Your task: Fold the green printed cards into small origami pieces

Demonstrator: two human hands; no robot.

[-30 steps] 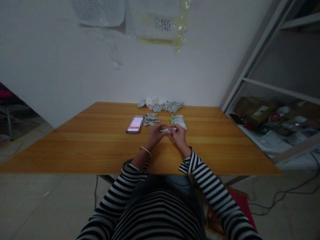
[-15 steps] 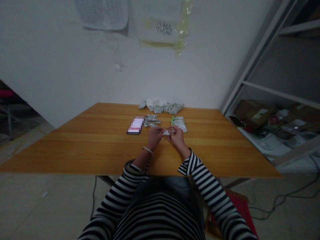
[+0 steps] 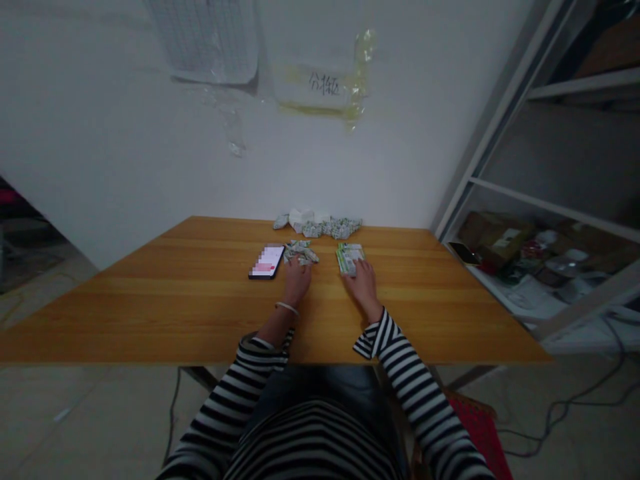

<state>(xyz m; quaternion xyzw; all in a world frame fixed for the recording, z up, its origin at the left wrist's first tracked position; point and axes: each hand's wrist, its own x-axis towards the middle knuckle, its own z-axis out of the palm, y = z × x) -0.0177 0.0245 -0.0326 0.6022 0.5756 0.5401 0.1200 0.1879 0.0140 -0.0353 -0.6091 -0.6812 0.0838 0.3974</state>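
Resting the right hand [image 3: 363, 285] palm down on the near end of a small stack of flat green-and-white paper packets [image 3: 349, 256], with fingers stretched forward and lying close together on top, not curled round anything. Reaching the left hand [image 3: 297, 285] to a little heap of folded green-and-white paper pieces [image 3: 301, 251] just left of that stack, fingertips touching its near edge; too small and dim for telling whether pinching a piece or lying loose.

Working past the middle of a long orange-brown wooden table [image 3: 150, 300], with stack and heap lying apart and bare wood between. Having a black-framed smartphone [image 3: 267, 261] flat just left of the heap, and a longer row of crumpled white and green-printed papers [image 3: 317, 225] at the far edge by the wall. Wearing black-and-white striped sleeves [image 3: 400, 360] and a thin pale bracelet [image 3: 287, 307] on the left wrist.

Sitting before a plain white wall [image 3: 125, 147] with a gridded sheet [image 3: 205, 40] and a taped handwritten label [image 3: 320, 87] up high, beside a grey metal shelf rack [image 3: 480, 147] on the right, loaded with boxes and packets. Sitting over a pale floor with dark cables [image 3: 575, 407] at the right.
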